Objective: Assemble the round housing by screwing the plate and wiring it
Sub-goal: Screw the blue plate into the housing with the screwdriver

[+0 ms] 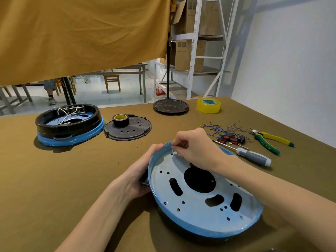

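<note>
A round blue plate (198, 213) with holes and slots lies tilted in front of me, over a black housing part that is mostly hidden beneath it. My left hand (143, 171) grips its left rim and the black part under it. My right hand (194, 148) pinches a small screw (172, 152) at the plate's far rim. A second round housing (69, 124), black on blue with white wires inside, stands at the far left. A grey-handled screwdriver (251, 155) lies to the right of my right hand.
A black perforated disc (134, 130) carries a roll of black tape (121, 119). Behind it stand a black round base with a pole (171, 106) and a yellow tape roll (208, 105). Blue wires and red switches (227, 135) and green-yellow pliers (269, 140) lie at the right.
</note>
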The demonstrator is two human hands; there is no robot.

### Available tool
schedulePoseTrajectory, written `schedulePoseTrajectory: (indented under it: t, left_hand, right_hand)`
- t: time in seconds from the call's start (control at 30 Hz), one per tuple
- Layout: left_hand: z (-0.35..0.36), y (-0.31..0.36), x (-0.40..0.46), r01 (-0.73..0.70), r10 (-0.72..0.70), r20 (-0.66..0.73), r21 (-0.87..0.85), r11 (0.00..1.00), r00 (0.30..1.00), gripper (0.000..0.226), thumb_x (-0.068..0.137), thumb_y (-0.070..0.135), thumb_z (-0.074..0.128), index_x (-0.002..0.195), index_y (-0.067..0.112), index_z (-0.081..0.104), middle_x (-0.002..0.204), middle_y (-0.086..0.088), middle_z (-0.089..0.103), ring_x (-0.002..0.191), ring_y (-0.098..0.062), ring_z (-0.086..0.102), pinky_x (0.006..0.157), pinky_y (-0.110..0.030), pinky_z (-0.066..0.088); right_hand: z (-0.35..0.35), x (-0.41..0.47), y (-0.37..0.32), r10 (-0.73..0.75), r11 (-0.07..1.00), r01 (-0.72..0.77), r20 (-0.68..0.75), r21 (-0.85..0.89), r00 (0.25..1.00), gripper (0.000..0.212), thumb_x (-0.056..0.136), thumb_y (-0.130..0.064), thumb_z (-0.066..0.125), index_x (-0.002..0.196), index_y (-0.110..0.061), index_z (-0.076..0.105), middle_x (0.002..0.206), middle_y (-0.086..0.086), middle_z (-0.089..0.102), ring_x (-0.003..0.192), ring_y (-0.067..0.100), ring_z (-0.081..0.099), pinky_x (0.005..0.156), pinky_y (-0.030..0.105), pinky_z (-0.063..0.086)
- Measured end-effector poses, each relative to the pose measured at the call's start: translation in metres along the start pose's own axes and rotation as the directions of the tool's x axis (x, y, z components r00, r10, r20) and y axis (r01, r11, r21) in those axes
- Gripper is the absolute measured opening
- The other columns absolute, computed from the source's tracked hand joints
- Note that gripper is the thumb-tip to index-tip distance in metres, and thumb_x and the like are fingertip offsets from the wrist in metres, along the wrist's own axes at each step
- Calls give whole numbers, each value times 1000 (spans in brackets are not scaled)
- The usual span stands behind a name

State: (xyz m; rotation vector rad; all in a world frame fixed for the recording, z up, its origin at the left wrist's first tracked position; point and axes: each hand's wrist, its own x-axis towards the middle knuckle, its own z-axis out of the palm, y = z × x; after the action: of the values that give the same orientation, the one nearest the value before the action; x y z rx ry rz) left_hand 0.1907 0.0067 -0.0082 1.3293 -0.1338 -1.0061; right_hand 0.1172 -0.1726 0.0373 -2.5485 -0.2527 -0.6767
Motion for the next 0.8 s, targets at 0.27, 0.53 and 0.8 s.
schedulePoseTrajectory:
  t: [0.27, 0.53, 0.8]
  left_hand:
    - [-1, -4, 1, -10, 11, -28, 7, 1000, 1000, 60, 72, 68, 73, 99, 15, 77, 105, -13, 77, 82, -26, 74, 74, -34, 59]
    - [2, -3, -2, -10, 10, -39, -16, 1000, 999, 61, 73, 69, 71, 98, 14, 76, 101, -12, 78, 78, -24, 75, 72, -33, 59]
    - [5, -2, -6, -6, 5, -46, -16, 1000, 999, 64, 73, 70, 72, 104, 14, 76, 108, -13, 77, 83, -26, 74, 84, -37, 57]
  right_hand:
    - [2, -1, -4, -104, 991, 107, 40, -83, 994, 8, 87, 2, 73, 82, -4, 75, 77, 5, 74, 65, 16, 63, 65, 27, 51]
    - [2, 13, -3, 65, 998, -65, 15, -1, 998, 4, 89, -3, 74, 88, -5, 77, 80, 5, 75, 71, 16, 69, 71, 33, 59]
    - [5, -1, -3, -41, 997, 41, 0, -68, 999, 7, 87, 2, 72, 82, -3, 72, 76, 6, 72, 67, 18, 63, 65, 31, 51]
